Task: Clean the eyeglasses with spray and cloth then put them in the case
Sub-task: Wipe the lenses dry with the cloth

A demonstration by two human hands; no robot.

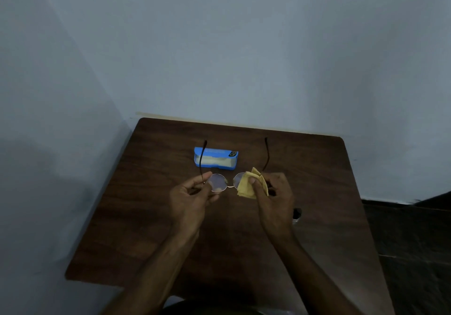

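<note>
Eyeglasses (217, 183) pinched at one rim by left hand (192, 197), above table (146, 217) centre. Cloth (247, 186) clamped on other lens by right hand (275, 192). Open case (216, 159) at 12 o'clock. Risk: eyeglasses twisted by hard rubbing.

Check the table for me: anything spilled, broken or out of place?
Nothing stands out. The eyeglasses look intact, held by the left hand while the right hand pinches the yellow cloth over one lens. The blue case lies open on the table; no spill visible.
</note>
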